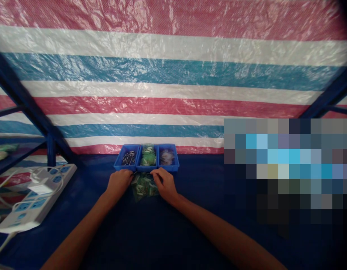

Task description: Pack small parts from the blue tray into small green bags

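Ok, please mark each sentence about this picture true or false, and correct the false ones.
Three blue plastic trays stand side by side: true.
The leftmost tray holds green packets: false, it holds short metal pins.
A white power strip lies left of the left hand: true.
The right hand grips a screwdriver: false, its fingers rest on a pile of small green-printed plastic packets.
A red, white and blue striped tarpaulin hangs behind the trays: true.

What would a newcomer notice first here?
A red, white and blue striped tarp fills the view. Below it sit three blue bins, and the left hand and right hand rest at a bag of green packets just in front. A white power strip lies far left.
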Demonstrator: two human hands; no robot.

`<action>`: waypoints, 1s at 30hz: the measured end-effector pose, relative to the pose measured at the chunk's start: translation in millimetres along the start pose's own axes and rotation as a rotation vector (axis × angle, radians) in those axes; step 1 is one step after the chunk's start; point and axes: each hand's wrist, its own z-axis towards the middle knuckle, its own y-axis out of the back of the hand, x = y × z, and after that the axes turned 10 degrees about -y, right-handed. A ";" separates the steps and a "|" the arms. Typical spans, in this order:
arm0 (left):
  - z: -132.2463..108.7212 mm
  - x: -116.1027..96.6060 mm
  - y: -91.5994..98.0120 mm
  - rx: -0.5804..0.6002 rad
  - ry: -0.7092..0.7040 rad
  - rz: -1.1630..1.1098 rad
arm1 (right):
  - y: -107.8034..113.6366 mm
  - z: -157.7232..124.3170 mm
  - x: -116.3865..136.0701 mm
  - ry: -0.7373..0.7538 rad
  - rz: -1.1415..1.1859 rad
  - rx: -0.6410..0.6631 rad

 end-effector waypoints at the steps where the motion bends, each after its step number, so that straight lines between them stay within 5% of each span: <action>1: 0.3 -0.4 -1.0 0.000 0.012 -0.005 | 0.1 0.2 0.3 -0.001 0.004 0.003; 15: 2.0 -2.9 -6.8 0.014 0.020 0.094 | 0.6 0.8 -0.6 0.002 0.002 0.016; 23: -6.6 -22.4 3.7 0.008 0.045 0.107 | 0.1 1.3 -0.9 0.005 0.009 0.011; 30: -11.7 -44.5 1.8 -0.240 -0.096 -0.099 | 0.5 0.8 -1.9 -0.017 0.005 -0.033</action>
